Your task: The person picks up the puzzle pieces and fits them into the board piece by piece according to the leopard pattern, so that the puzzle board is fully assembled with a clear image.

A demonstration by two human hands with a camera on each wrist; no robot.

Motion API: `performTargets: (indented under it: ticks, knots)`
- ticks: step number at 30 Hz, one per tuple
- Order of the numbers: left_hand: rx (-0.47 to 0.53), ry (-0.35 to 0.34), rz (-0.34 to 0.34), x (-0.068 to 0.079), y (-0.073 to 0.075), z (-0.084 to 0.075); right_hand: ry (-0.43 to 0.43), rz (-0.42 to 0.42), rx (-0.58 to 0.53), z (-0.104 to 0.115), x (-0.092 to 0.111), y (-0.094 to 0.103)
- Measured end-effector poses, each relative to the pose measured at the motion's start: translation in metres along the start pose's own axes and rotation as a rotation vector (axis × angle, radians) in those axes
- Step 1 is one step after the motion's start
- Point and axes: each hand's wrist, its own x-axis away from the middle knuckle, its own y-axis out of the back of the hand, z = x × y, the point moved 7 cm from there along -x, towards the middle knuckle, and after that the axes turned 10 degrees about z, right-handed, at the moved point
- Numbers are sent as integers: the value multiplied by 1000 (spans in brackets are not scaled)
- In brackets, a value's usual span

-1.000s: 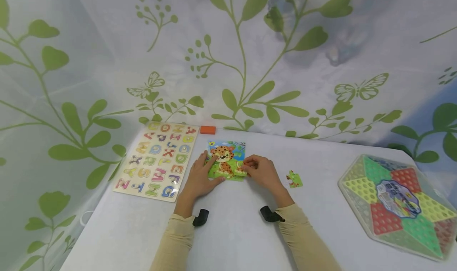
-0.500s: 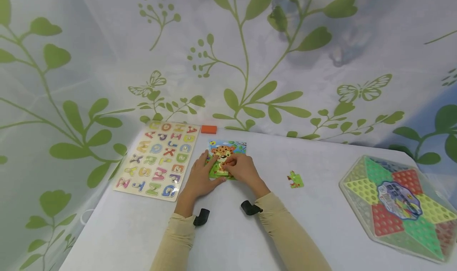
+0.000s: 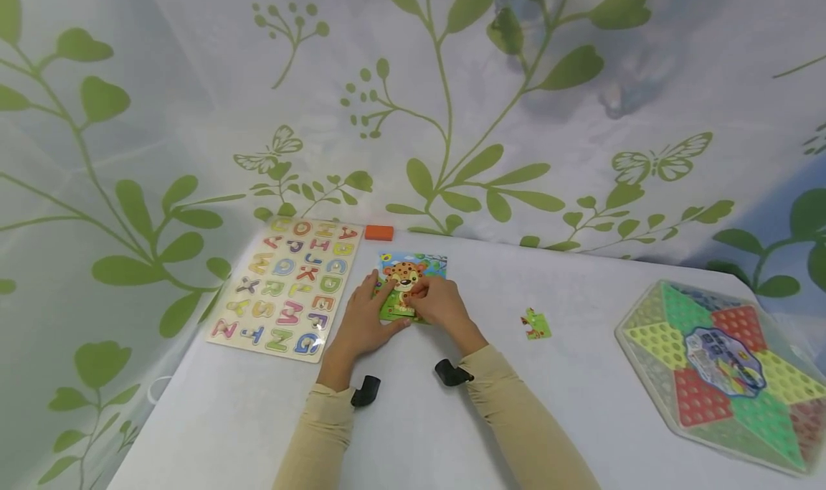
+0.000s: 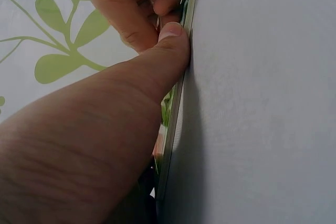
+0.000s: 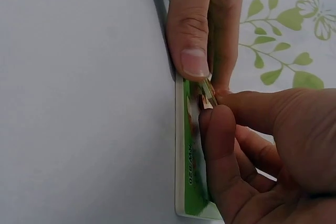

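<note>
A leopard jigsaw puzzle (image 3: 429,263) lies on a board at the middle of the table. My left hand (image 3: 363,323) rests along its left side, fingers stretched out over the edge. In the left wrist view the left thumb (image 4: 169,43) presses at the board's near edge. My right hand (image 3: 442,303) is over the lower right of the picture and pinches a jigsaw piece (image 5: 209,97) between thumb and finger. That piece stands tilted by the left thumb, and the right fingers hide part of the picture. Another jigsaw piece (image 3: 537,324) lies loose to the right.
At left lies a wooden alphabet board (image 3: 284,289) with coloured letters. Behind it, near the patterned backdrop, is an orange block (image 3: 378,232). A hexagonal star-patterned game board (image 3: 723,375) occupies the right side of the white-covered table (image 3: 413,432).
My right hand has moved left from the puzzle's right edge with the jigsaw piece and now works close to the left thumb. The left hand stays in place.
</note>
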Motion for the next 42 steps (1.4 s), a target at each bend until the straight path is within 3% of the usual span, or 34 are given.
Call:
performTargets:
  ticks: [6,18,23,29,36,39,42]
  knots:
    - [-4,-2,0,0,0,0,27,-11,42,3,-2,-2]
    - [-4,-3,6,-2,-2,0,-37,74,216,8,-8,1]
    - [4,-7,14,-2,-3,0,-47,100,238,9,-7,3]
    - [9,2,15,-1,-1,0,-19,59,181,6,-4,3]
    - [0,15,23,-2,-2,2,76,-3,23,-6,7,7]
    - [1,24,24,-2,-4,3,129,-29,-50,-18,13,17]
    - [11,17,15,-3,-5,3,130,-48,-109,-41,24,36]
